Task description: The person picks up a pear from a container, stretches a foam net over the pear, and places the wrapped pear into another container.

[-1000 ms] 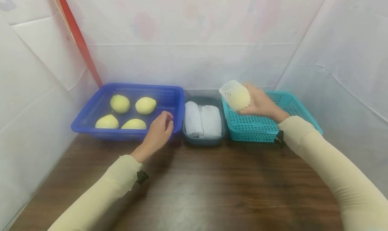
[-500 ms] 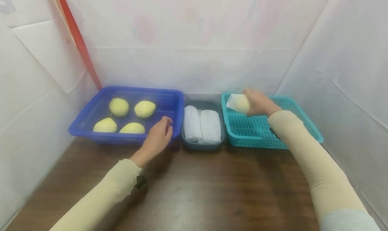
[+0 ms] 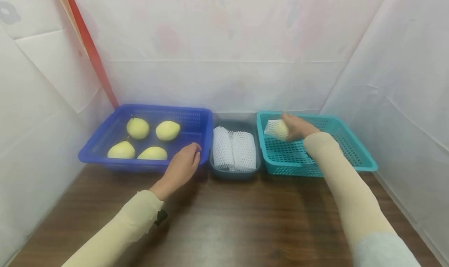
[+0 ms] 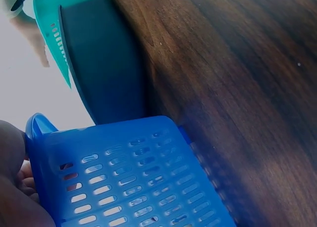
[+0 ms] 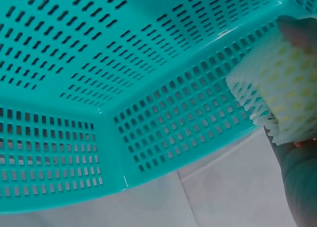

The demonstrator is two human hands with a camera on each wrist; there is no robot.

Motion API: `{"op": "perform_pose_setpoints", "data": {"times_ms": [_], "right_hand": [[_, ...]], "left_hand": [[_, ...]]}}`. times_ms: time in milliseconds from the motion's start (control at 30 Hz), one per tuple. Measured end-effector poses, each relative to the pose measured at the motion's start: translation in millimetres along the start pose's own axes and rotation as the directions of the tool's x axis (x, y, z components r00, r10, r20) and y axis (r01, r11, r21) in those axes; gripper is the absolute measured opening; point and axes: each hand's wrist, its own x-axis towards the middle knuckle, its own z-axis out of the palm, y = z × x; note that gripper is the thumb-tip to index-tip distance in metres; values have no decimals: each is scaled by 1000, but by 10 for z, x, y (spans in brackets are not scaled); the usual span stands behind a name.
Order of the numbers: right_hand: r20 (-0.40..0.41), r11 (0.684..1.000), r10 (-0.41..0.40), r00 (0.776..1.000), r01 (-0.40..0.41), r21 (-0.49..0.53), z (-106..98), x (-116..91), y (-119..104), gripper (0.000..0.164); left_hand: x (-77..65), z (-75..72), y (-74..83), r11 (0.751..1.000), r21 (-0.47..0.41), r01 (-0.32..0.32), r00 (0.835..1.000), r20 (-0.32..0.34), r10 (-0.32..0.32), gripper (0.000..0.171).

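Note:
My right hand (image 3: 297, 127) grips a pale yellow pear (image 3: 282, 130) in a white foam net sleeve, inside the left part of the teal basket (image 3: 298, 169). In the right wrist view, the sleeve (image 5: 282, 91) has a loose open end beyond the fruit, and the basket's slotted floor and walls surround it. My left hand (image 3: 181, 165) stays at the front right rim of the blue basket (image 3: 198, 122), fingers loosely curled and holding no fruit. Several bare pears (image 3: 168, 130) lie in that basket. Close up, the left hand (image 4: 17, 187) is beside the blue rim.
Between the two baskets stands a dark grey tub (image 3: 235, 175) with white foam net sleeves (image 3: 244, 150) in it. All three containers line up on a brown wood table (image 3: 224, 220). White sheeting (image 3: 224, 83) closes off the back and sides, with a red strip (image 3: 89, 45) at the left.
My right hand has lowered the sleeved pear from above the teal basket down into it. The left hand has hardly moved; the head view has tilted up slightly.

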Motion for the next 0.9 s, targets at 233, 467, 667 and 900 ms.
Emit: {"op": "perform_pose_setpoints", "data": {"times_ms": [233, 467, 667, 900], "right_hand": [[46, 994, 85, 995, -81, -72, 86, 81, -11, 75], [109, 987, 145, 983, -136, -89, 269, 101, 24, 91], [171, 975, 213, 962, -197, -106, 336, 48, 6, 93], [148, 978, 175, 973, -154, -141, 234, 34, -8, 94]], "left_hand": [[-26, 7, 28, 998, 44, -54, 998, -27, 56, 9], [-46, 5, 87, 998, 31, -59, 998, -17, 60, 9], [-51, 9, 125, 998, 27, -54, 998, -6, 55, 8], [-6, 20, 93, 999, 8, -53, 999, -11, 53, 9]]}}
